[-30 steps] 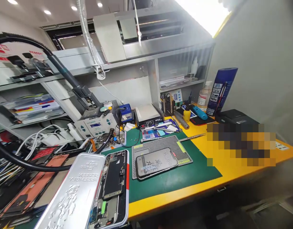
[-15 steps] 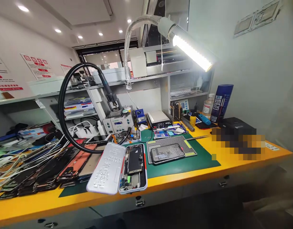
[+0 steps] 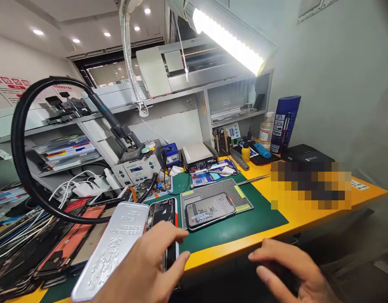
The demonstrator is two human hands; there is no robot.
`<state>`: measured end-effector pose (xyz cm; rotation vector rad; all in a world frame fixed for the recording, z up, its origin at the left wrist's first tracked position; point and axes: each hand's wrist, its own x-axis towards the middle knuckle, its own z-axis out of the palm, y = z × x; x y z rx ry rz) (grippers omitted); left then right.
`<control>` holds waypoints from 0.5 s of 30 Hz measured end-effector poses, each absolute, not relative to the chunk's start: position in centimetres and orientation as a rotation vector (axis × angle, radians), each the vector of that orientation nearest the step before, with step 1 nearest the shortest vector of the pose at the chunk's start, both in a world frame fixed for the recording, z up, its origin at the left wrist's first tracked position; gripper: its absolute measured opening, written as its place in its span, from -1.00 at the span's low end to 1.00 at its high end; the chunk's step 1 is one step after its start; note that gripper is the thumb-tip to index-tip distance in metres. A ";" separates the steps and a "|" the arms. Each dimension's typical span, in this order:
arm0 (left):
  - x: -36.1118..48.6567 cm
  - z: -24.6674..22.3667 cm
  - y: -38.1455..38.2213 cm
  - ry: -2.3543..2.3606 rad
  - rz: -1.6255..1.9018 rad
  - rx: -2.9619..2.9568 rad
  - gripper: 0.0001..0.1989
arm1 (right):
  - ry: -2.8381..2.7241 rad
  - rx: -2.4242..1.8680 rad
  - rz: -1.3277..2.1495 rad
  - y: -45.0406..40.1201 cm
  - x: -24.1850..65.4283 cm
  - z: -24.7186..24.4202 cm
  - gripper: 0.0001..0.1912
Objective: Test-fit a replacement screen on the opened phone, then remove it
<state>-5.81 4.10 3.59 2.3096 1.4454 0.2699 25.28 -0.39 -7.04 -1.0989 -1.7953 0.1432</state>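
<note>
My left hand reaches over the open hinged case, thumb and forefinger apart with nothing between them; whether it touches the case I cannot tell. The case's silver embossed lid lies folded out to the left. Its other half holds an opened-up phone, partly hidden by my fingers. My right hand is in front of the table's edge, fingers curved and apart, holding nothing visible. Between and beyond both hands, a dark flat phone-like item with printed marks rests on a perforated grey plate.
A green mat covers part of the yellow table. Phone parts and white cables crowd the left. Behind stand a rework station with a looping black hose. A lit lamp hangs above. A blue container stands right.
Both my hands have come into view from below, the left one over the open case. The camera view has shifted nearer and to the right.
</note>
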 end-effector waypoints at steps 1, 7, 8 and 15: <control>-5.3 4.1 6.0 1.466 0.275 2.411 -0.69 | -1.767 -1.106 0.123 0.8 26.0 -6.2 -0.82; -2.8 3.3 12.8 1.329 0.100 2.576 -0.47 | -1.747 -1.168 0.321 6.1 27.7 -4.6 -0.93; -2.7 3.1 12.9 1.325 0.074 2.578 -0.45 | -1.756 -1.175 0.345 6.4 27.8 -4.8 -0.94; -3.4 2.3 11.6 1.409 0.039 2.720 -0.35 | -1.783 -1.128 0.264 6.6 27.6 -6.3 -0.89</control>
